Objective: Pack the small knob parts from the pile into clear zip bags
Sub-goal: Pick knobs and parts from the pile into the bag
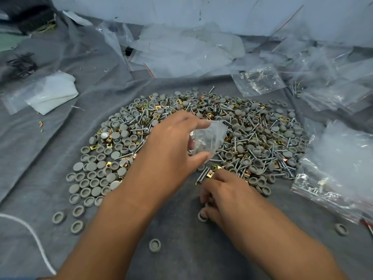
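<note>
A grey cloth (40,138) covers the work surface. At its centre lies a pile (201,126) of grey round knobs, screws and brass clips. Loose knobs (76,211) sit near left of the pile. Clear zip bags (181,49) with red seal strips are heaped along the far edge; filled bags (333,174) lie at right. A white cord (34,237) runs near left. No legible writing is visible.

The left hand (171,150) pinches a small clear bag (210,138) between thumb and fingers, above the pile. The right hand (224,197) rests on the cloth at the pile's near edge, fingers curled around a knob (202,217).
</note>
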Motion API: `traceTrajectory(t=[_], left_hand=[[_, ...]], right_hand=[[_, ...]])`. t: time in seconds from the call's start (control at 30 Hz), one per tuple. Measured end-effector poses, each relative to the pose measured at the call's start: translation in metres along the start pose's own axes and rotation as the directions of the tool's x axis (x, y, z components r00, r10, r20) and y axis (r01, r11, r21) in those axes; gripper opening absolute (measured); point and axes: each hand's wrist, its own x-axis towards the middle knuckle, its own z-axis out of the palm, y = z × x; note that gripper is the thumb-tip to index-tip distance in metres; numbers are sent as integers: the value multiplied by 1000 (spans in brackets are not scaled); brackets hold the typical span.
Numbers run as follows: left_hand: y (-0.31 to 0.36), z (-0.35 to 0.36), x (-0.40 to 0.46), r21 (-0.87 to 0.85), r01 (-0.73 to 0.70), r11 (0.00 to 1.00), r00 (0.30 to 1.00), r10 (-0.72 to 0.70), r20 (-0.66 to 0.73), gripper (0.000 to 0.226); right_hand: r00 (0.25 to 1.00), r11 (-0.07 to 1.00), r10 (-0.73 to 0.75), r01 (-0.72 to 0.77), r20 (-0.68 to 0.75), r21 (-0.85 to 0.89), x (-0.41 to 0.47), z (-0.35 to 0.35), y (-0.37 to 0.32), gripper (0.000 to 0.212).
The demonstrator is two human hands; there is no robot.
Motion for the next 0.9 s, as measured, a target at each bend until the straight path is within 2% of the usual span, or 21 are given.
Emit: traceTrajectory(t=[0.23,0.37,0.43,0.5,0.53,0.6,0.63,0.7,0.77,0.83,0.9], left_hand=[[2,0,-2,-6,-10,1000,1000,10,10,56],[3,-2,-2,-3,-11,1000,999,11,32,57],[4,-1,-2,-20,-14,1000,999,15,49,55],[6,-1,-2,-33,-17,999,997,20,74,54],[7,0,-2,-33,-20,999,996,23,88,55],[9,1,-2,-13,-42,999,993,43,111,54],[10,2,-2,-4,-52,999,992,52,119,54],[11,2,-2,1,-59,998,991,58,118,53],[12,2,-2,-8,-52,999,993,53,108,56],[12,0,-3,-17,-44,999,993,46,105,58],[12,-1,-3,-9,-46,999,994,47,101,60]], right_hand=[[998,1000,-29,29,-55,10,-3,0,3,24],[996,989,-54,63,-73,136,1,-10,12,12],[981,966,-54,99,-186,239,0,-19,19,10],[903,906,-10,189,-429,379,-4,-27,23,5],[839,889,8,244,-545,388,-5,-31,24,6],[719,907,-11,300,-695,295,-2,-32,23,11],[676,929,-42,298,-736,221,2,-30,21,14],[639,957,-88,267,-765,113,8,-27,19,20],[616,955,-50,260,-786,143,10,-27,21,25],[549,924,-13,326,-836,200,7,-32,22,23],[487,902,-56,399,-872,164,6,-35,21,20]])
